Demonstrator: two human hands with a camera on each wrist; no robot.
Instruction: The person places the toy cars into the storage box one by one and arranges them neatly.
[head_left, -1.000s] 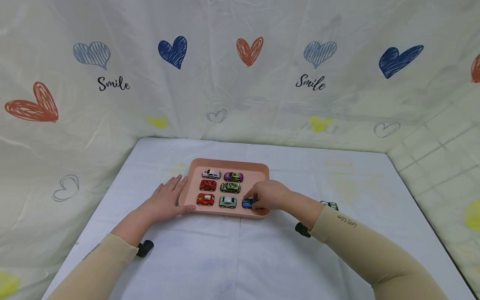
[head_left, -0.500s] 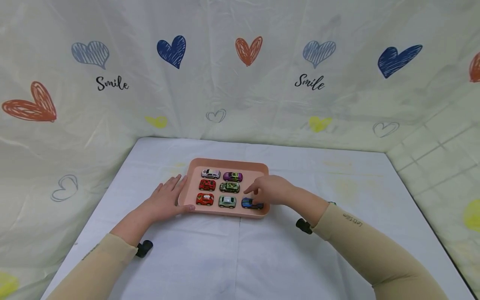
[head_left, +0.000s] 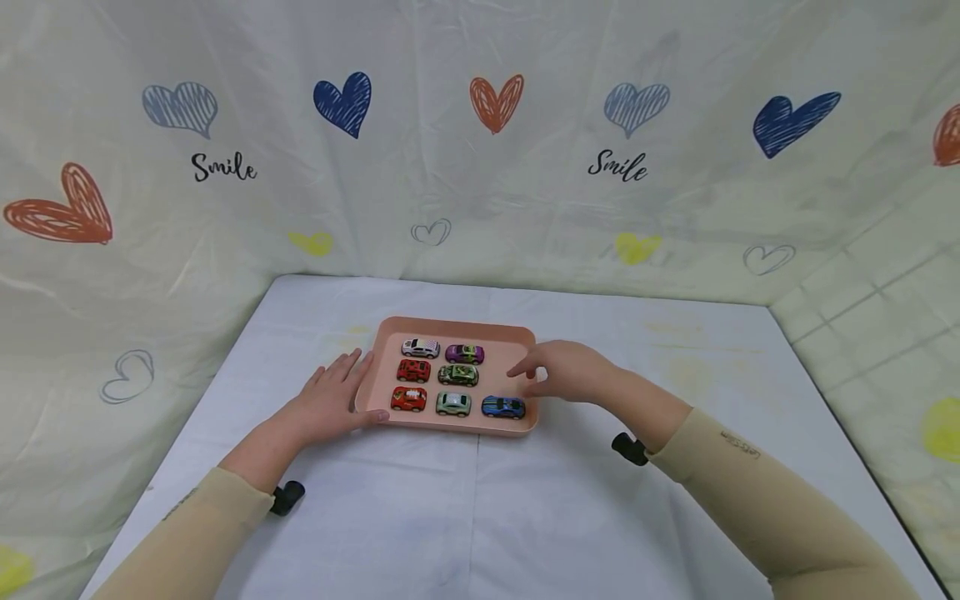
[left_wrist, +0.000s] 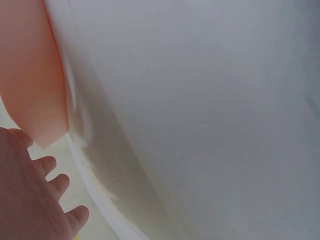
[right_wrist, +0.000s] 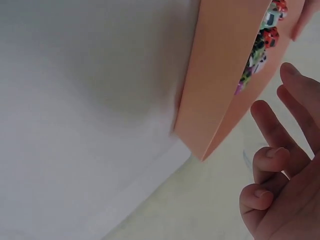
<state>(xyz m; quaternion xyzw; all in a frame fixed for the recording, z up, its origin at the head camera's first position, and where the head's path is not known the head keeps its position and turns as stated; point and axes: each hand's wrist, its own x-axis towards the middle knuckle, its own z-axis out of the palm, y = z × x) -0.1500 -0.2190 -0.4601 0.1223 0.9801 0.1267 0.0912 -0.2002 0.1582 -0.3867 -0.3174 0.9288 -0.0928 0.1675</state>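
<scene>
A pink tray (head_left: 510, 343) holds several toy cars in rows. In its front row are a red car (head_left: 408, 399), a pale green car (head_left: 453, 404) and a blue car (head_left: 503, 407). Behind them sit another red car (head_left: 413, 371) and a green patterned car (head_left: 457, 375), then a white car (head_left: 420, 348) and a purple car (head_left: 465, 354). My left hand (head_left: 327, 404) lies spread at the tray's left side, thumb over the near-left corner. Over the tray's right rim, my right hand (head_left: 572, 372) holds nothing; its fingers look loosely bent in the right wrist view.
The tray rests on a table (head_left: 390, 517) under a white cloth. Behind it hangs a curtain (head_left: 555, 192) printed with hearts. A small black device (head_left: 287, 497) is worn at the left wrist, another black device (head_left: 629, 448) at the right.
My right hand has let go of the blue car and drawn up and right, leaving that car in the tray's front row. The right sleeve now hides a car seen on the table earlier.
</scene>
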